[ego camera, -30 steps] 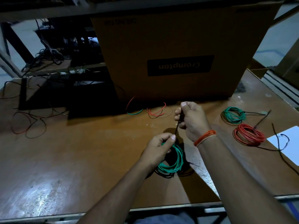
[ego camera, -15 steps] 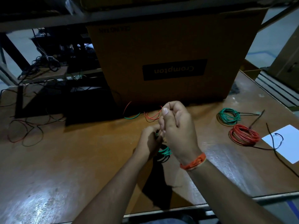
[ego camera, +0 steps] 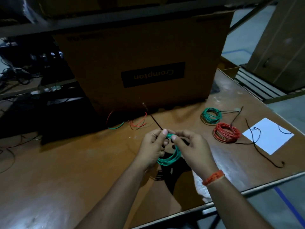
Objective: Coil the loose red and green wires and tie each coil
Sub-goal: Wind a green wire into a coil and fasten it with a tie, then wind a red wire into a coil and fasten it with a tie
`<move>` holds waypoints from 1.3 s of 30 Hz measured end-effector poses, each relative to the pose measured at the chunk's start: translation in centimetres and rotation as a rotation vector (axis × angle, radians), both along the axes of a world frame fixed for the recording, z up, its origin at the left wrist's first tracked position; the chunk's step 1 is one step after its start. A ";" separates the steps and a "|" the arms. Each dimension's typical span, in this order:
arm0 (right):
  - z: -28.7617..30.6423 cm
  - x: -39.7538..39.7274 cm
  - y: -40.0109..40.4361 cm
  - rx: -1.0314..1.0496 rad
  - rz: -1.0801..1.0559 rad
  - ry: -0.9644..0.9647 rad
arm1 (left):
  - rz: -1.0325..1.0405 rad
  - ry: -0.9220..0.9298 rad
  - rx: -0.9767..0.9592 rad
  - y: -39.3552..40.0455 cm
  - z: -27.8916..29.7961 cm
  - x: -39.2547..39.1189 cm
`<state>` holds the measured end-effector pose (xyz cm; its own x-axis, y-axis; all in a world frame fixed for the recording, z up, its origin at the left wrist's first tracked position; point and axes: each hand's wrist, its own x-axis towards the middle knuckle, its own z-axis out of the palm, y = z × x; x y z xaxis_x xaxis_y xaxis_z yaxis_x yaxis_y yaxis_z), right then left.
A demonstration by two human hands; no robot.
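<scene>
Green wire coil (ego camera: 170, 158) held above the wooden table (ego camera: 66, 162), pinched at its top by left hand (ego camera: 152, 150) and right hand (ego camera: 192, 150), black tie (ego camera: 153, 119) slanting up-left toward the cardboard box (ego camera: 145, 63).

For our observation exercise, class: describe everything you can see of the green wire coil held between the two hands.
The green wire coil is several loops of thin, plastic-looking wire gathered into a ring. It is held above the wooden table, tilted, its top hidden behind fingertips. The left hand and right hand pinch it at the top. A thin dark tie sticks up and away from that spot. Whether the tie is fastened cannot be told.
</scene>
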<state>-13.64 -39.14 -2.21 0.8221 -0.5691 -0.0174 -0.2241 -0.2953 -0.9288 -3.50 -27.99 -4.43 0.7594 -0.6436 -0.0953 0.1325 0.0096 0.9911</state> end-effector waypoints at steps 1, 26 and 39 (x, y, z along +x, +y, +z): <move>-0.2 -1.1 -0.5 -0.048 -0.045 -0.008 | -0.044 -0.040 0.020 -0.7 -0.1 -0.4; -4.7 -11.7 -13.6 -0.429 -0.630 0.363 | -0.235 -0.745 0.472 -17.1 -1.9 -9.4; -1.4 -8.1 -10.1 -0.699 -0.492 0.048 | 0.103 -0.647 0.522 -12.1 -1.4 -5.3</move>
<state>-21.71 -49.20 -3.61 0.4858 -0.7540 0.4421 -0.5114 -0.6553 -0.5559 -8.79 -40.04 -5.82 0.8190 -0.5625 0.1130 -0.4407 -0.4906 0.7518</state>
